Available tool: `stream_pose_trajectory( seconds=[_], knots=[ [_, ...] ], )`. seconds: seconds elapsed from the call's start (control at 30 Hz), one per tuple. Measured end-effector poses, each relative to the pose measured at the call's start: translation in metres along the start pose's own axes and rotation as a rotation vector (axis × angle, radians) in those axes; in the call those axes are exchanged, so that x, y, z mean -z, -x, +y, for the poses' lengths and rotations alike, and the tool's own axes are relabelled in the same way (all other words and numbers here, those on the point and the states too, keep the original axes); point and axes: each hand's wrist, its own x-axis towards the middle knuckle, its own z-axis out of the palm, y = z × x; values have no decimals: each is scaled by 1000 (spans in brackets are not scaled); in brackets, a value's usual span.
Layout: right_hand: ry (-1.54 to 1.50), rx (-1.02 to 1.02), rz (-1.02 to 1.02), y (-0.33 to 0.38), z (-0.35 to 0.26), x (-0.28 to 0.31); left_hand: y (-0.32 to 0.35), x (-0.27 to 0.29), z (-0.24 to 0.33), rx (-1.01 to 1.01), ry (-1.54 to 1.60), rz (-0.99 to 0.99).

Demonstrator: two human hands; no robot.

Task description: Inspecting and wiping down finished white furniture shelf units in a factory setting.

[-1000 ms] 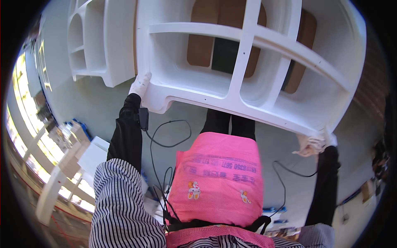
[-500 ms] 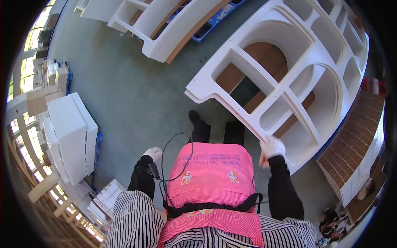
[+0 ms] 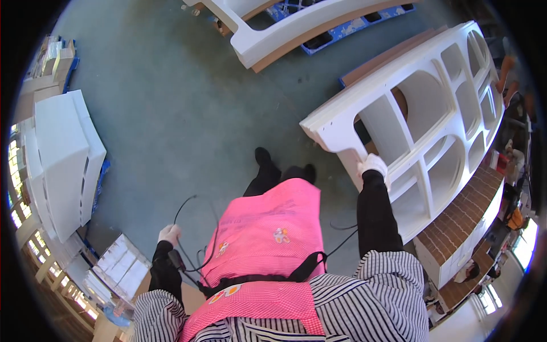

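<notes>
My right hand [image 3: 373, 165], in a white glove, is wrapped round the near edge of a large white panel [image 3: 393, 167] with many rounded openings. The panel stands tilted, its near side raised off what lies under it. At the panel's far right end, another person's hands [image 3: 506, 74] are close to its edge. My left hand [image 3: 169, 233] hangs at my left side, loosely closed, with nothing visible in it. A thin black cable [image 3: 185, 251] loops beside that hand and wrist. A pink apron [image 3: 268, 228] covers my front.
Another curved white piece [image 3: 302, 31] rests on brown board over a blue pallet [image 3: 364, 18] at the far side. Stacked white panels [image 3: 62, 165] stand on the left. Wrapped white packs [image 3: 121, 262] lie near my left arm. A brown-topped bench [image 3: 456, 219] is on the right.
The white panel has tilted up, its near edge raised by my right hand. My feet have shifted and my view has turned. My left hand has swung out to the left.
</notes>
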Motion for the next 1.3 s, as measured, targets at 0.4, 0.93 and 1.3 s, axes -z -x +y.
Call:
stream_pose_trajectory(
  seconds=[0.4,0.93,1.3],
  knots=[
    [-158,-199,155,27,-94,5,-120,146,205,-467,-250,-28],
    [-1102,51,-372,19,-494,319,-301,396,402,-496,-345,-261],
    [-182,419,-770,1,-680,258,-500,579,642,-791,-504,-56]
  ],
)
